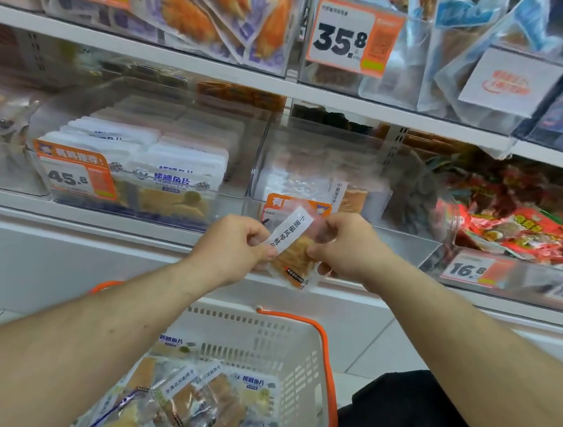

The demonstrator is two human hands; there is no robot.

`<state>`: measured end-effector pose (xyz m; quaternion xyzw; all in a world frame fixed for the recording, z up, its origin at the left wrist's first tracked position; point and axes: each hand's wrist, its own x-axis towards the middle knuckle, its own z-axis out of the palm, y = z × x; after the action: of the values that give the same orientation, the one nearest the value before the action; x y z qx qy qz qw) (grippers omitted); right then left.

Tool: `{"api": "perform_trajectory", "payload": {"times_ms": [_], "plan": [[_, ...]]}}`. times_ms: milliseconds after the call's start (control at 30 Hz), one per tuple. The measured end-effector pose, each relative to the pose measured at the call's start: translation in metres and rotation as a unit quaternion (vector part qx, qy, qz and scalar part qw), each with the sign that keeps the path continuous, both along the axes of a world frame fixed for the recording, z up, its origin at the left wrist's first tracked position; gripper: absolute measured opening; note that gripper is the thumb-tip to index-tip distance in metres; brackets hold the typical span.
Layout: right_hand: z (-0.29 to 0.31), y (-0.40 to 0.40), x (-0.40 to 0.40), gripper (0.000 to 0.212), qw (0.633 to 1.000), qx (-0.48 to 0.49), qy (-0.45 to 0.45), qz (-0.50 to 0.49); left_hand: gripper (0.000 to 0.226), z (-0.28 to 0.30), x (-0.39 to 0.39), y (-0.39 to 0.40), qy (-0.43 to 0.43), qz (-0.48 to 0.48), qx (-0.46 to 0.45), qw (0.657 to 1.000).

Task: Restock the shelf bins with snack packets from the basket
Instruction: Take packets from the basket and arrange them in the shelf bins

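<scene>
Snack packet: clear film pouch with a white label strip and an orange-brown dried piece inside, held up between both hands just in front of the shelf's front edge, below the half-filled clear bin carrying the same white-labelled packets. Left hand pinching the packet's left side at the label strip, thumb and curled fingers closed on the film. Right hand pinching the right side near the top corner, fingers likewise curled round the film. Both grips closed on the packet, then, neither hand free.

Likely very light, judging by how little effort the pinch seems to take. Film thin, soft and glossy, so probably slippery and prone to crumple or flop when held by one corner only. Contents flat and apparently somewhat stiff, giving the middle some body; possibly brittle, so better not bent. Best held by the sealed margins or across the flat faces, not squeezed at the middle.

Basket, white with orange handles, below on the floor near the shelf's base, more packets of two kinds inside, loosely heaped. Neighbouring bin to the left stacked with white fish-slice packs behind a 45.8 price tag.
</scene>
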<state>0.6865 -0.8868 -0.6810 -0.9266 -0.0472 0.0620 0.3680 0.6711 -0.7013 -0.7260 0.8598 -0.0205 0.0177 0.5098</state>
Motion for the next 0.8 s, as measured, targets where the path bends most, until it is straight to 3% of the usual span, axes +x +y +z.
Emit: {"api": "perform_trajectory", "payload": {"times_ms": [133, 267, 367, 433, 500, 567, 800], "plan": [[0.02, -0.014, 0.002, 0.008, 0.993, -0.086, -0.081, -0.004, 0.018, 0.0, 0.013, -0.02, -0.032, 0.011, -0.033, 0.999], [0.056, -0.035, 0.005, 0.007, 0.97, -0.157, -0.184, -0.034, 0.034, 0.017, 0.021, -0.035, -0.186, 0.023, 0.048, 0.981], [0.077, -0.049, 0.012, 0.012, 0.941, -0.205, -0.256, -0.078, 0.085, 0.029, 0.033, -0.041, -0.284, 0.133, 0.162, 0.936], [0.081, -0.058, 0.022, 0.016, 0.923, -0.24, -0.285, -0.095, 0.113, 0.026, 0.045, -0.04, -0.236, 0.168, 0.195, 0.937], [0.077, -0.066, 0.035, 0.019, 0.912, -0.279, -0.283, -0.106, 0.126, 0.014, 0.054, -0.038, -0.165, 0.175, 0.225, 0.944], [0.068, -0.073, 0.051, 0.02, 0.906, -0.322, -0.247, -0.116, 0.131, 0.003, 0.059, -0.036, -0.125, 0.176, 0.248, 0.944], [0.028, -0.079, 0.106, 0.022, 0.917, -0.36, -0.12, -0.123, 0.133, -0.008, 0.064, -0.033, -0.126, 0.181, 0.276, 0.935]]}}
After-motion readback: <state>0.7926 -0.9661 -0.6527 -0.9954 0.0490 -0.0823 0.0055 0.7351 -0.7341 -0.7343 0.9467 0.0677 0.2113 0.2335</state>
